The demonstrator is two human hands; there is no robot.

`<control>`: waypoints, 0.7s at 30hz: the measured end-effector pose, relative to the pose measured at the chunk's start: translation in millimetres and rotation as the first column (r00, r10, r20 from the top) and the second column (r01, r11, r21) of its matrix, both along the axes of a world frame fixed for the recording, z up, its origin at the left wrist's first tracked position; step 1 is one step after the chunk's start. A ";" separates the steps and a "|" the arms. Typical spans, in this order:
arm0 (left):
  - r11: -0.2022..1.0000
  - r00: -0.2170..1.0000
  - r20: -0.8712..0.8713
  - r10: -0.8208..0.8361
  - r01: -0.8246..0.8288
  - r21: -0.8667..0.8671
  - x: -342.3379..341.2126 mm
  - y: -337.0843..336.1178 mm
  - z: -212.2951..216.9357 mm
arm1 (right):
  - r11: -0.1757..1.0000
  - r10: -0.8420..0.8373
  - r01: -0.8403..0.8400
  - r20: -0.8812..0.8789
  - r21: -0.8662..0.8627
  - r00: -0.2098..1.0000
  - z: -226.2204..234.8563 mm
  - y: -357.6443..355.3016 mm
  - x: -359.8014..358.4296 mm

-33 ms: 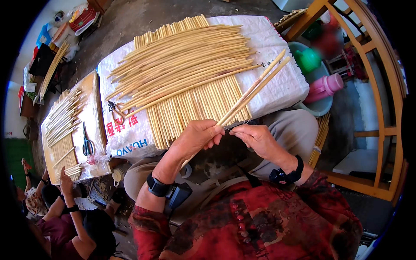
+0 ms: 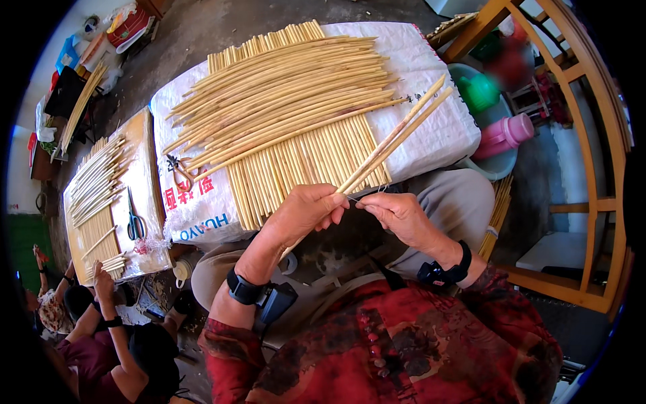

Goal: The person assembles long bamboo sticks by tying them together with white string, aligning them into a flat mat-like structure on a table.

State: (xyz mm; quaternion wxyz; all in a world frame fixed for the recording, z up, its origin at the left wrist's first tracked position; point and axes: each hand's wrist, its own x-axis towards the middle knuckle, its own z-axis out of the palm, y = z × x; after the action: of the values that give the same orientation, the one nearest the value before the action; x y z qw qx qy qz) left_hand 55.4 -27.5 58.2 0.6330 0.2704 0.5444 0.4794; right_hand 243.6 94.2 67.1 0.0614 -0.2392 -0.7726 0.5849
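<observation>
Grips in the nearer left hand (image 2: 306, 210) two slender, straw-coloured, woody sticks (image 2: 361, 167), angled lengthwise from seven to one o'clock, and pinches a fine pale strand (image 2: 352, 198) in the right hand (image 2: 396, 215), just beside at three o'clock.

left grip (image 2: 315, 210) around two sticks (image 2: 374, 155), right grip (image 2: 393, 212) pinching thin strand (image 2: 352, 198), stick pile (image 2: 282, 87) beyond
</observation>
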 end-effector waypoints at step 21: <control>1.000 1.000 0.008 -0.015 0.015 0.026 -1.1 -0.9 0.1 | 1.000 0.009 -0.009 -0.005 -0.025 1.000 6.1 -4.4 -6.4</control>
State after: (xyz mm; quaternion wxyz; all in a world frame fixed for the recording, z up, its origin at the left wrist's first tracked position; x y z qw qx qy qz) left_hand 54.3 -28.4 58.3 0.6355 0.2806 0.5334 0.4826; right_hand 237.3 89.9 73.2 0.0577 -0.2350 -0.7661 0.5955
